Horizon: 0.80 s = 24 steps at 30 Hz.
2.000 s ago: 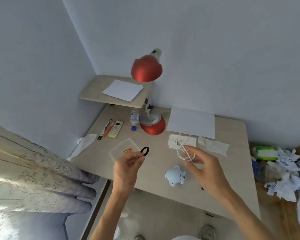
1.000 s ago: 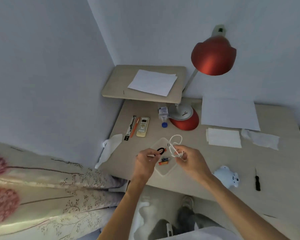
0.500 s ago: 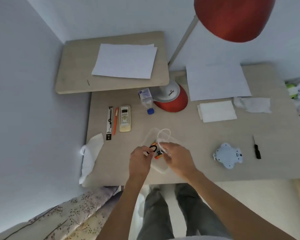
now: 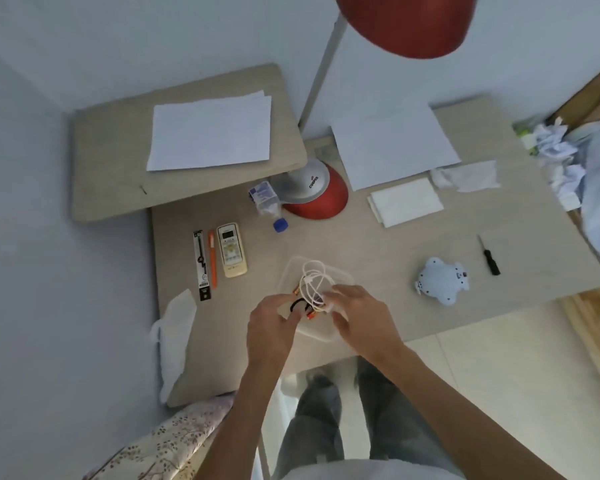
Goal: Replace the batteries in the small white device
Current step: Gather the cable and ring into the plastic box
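The small white device (image 4: 442, 285), bear-shaped and pale blue-white, lies on the desk to the right, apart from both hands. A clear plastic tray (image 4: 342, 277) sits near the desk's front edge with orange batteries (image 4: 310, 315) in it. Over the tray's near side, my left hand (image 4: 271, 327) pinches a black ring (image 4: 297, 304) at its fingertips. Beside it, my right hand (image 4: 361, 317) grips a coiled white cable (image 4: 314, 278) whose loops rest in the tray. A small black screwdriver (image 4: 488, 259) lies right of the device.
A red desk lamp (image 4: 317, 199) stands at the back, with a small bottle (image 4: 267, 202) beside it. A remote (image 4: 231, 250), an orange pen and a black strip lie to the left. Paper sheets, tissues (image 4: 406, 201) and a raised shelf (image 4: 118, 168) are also there.
Both hands have moved left from mid-desk to the clear tray, bringing the black ring and white cable down into it. The view now looks more steeply down at the desk.
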Each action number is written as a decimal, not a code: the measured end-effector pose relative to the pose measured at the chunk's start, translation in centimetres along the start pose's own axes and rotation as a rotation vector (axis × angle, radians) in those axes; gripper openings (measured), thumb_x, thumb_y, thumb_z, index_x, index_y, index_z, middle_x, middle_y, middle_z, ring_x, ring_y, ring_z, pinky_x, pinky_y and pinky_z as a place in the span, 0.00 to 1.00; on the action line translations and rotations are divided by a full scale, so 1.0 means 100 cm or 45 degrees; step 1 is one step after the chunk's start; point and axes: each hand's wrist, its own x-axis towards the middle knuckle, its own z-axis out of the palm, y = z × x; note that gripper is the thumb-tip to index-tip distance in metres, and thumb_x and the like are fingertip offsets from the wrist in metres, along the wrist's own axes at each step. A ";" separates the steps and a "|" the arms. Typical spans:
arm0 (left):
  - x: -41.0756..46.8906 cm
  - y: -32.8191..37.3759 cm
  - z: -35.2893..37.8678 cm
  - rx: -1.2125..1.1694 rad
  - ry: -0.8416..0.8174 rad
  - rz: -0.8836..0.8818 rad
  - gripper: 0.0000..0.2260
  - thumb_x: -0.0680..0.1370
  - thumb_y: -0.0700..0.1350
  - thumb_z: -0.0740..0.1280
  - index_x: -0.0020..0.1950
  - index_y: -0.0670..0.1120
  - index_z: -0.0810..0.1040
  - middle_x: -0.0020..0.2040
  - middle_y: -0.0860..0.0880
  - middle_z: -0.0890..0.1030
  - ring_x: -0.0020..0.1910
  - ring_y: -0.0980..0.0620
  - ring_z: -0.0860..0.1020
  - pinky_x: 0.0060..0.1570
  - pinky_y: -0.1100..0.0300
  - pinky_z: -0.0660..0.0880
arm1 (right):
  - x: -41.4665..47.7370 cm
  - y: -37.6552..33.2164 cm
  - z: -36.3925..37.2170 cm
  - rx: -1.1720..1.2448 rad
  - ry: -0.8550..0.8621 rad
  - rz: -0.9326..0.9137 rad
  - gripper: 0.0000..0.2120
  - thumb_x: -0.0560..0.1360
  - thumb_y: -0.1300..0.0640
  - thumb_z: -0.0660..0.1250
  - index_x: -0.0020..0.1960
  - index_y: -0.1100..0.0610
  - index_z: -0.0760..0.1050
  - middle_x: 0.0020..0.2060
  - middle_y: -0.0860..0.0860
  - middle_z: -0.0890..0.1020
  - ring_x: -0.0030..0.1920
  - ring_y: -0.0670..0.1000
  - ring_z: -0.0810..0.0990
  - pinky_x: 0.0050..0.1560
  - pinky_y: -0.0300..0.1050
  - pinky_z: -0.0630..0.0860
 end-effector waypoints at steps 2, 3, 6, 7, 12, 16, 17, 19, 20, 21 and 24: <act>-0.006 0.006 -0.013 -0.020 0.014 0.028 0.13 0.78 0.53 0.78 0.62 0.58 0.85 0.60 0.58 0.84 0.43 0.59 0.84 0.57 0.48 0.83 | -0.009 0.008 -0.013 0.032 0.074 0.064 0.21 0.80 0.57 0.71 0.71 0.46 0.79 0.68 0.44 0.81 0.67 0.48 0.79 0.59 0.48 0.83; -0.007 0.008 -0.019 -0.021 0.026 0.050 0.14 0.79 0.53 0.77 0.64 0.57 0.84 0.61 0.58 0.83 0.43 0.60 0.83 0.57 0.49 0.83 | -0.012 0.014 -0.019 0.040 0.098 0.096 0.21 0.80 0.56 0.70 0.72 0.46 0.78 0.70 0.44 0.81 0.69 0.49 0.79 0.61 0.49 0.82; -0.007 0.018 -0.033 -0.045 0.071 0.134 0.19 0.80 0.53 0.76 0.71 0.55 0.81 0.65 0.56 0.82 0.51 0.60 0.82 0.58 0.53 0.81 | -0.023 0.036 -0.038 0.056 0.180 0.192 0.21 0.81 0.54 0.70 0.73 0.47 0.78 0.71 0.46 0.80 0.70 0.50 0.78 0.65 0.52 0.81; -0.005 0.021 -0.037 -0.062 0.084 0.152 0.21 0.80 0.53 0.75 0.73 0.55 0.80 0.68 0.55 0.81 0.55 0.58 0.82 0.60 0.52 0.81 | -0.025 0.046 -0.044 0.063 0.219 0.225 0.20 0.81 0.53 0.70 0.73 0.47 0.78 0.70 0.46 0.81 0.70 0.50 0.79 0.65 0.52 0.81; 0.002 0.036 -0.041 0.068 0.088 0.254 0.26 0.82 0.61 0.69 0.79 0.57 0.74 0.78 0.51 0.74 0.74 0.46 0.75 0.72 0.40 0.76 | -0.047 0.103 -0.076 0.007 0.325 0.363 0.12 0.82 0.49 0.66 0.64 0.43 0.79 0.61 0.39 0.82 0.62 0.48 0.82 0.53 0.47 0.84; -0.010 0.055 -0.036 0.146 0.128 0.256 0.27 0.83 0.61 0.68 0.81 0.56 0.72 0.82 0.47 0.68 0.82 0.46 0.64 0.80 0.44 0.65 | -0.071 0.143 -0.091 0.033 0.405 0.528 0.17 0.82 0.53 0.68 0.70 0.46 0.80 0.66 0.45 0.83 0.67 0.52 0.80 0.60 0.52 0.82; -0.013 0.056 -0.034 0.162 0.141 0.233 0.28 0.82 0.62 0.68 0.82 0.58 0.70 0.83 0.47 0.66 0.83 0.45 0.61 0.79 0.42 0.64 | -0.075 0.153 -0.094 0.027 0.418 0.570 0.18 0.82 0.53 0.69 0.71 0.48 0.79 0.68 0.47 0.83 0.67 0.52 0.80 0.62 0.52 0.80; -0.019 0.054 -0.026 0.186 0.157 0.182 0.31 0.82 0.66 0.66 0.84 0.62 0.64 0.86 0.48 0.60 0.85 0.43 0.56 0.79 0.37 0.64 | -0.081 0.173 -0.099 0.003 0.423 0.621 0.19 0.82 0.54 0.70 0.73 0.49 0.79 0.69 0.49 0.82 0.68 0.54 0.80 0.65 0.53 0.79; -0.021 0.052 -0.020 0.195 0.158 0.147 0.32 0.81 0.67 0.65 0.84 0.65 0.61 0.86 0.50 0.57 0.85 0.42 0.53 0.78 0.34 0.64 | -0.081 0.184 -0.101 -0.009 0.419 0.645 0.19 0.82 0.53 0.70 0.73 0.50 0.78 0.70 0.49 0.82 0.69 0.54 0.80 0.66 0.54 0.78; -0.024 0.049 -0.015 0.207 0.160 0.112 0.33 0.81 0.68 0.64 0.85 0.67 0.58 0.87 0.51 0.54 0.86 0.42 0.51 0.77 0.32 0.65 | -0.081 0.194 -0.104 -0.012 0.423 0.671 0.20 0.82 0.53 0.70 0.74 0.50 0.78 0.70 0.50 0.81 0.70 0.55 0.79 0.67 0.55 0.79; -0.033 0.039 0.001 0.307 0.210 0.082 0.34 0.81 0.67 0.65 0.84 0.70 0.54 0.87 0.49 0.50 0.84 0.39 0.50 0.72 0.29 0.70 | -0.078 0.220 -0.107 -0.070 0.468 0.692 0.21 0.81 0.55 0.70 0.74 0.52 0.76 0.71 0.50 0.80 0.69 0.55 0.78 0.60 0.56 0.83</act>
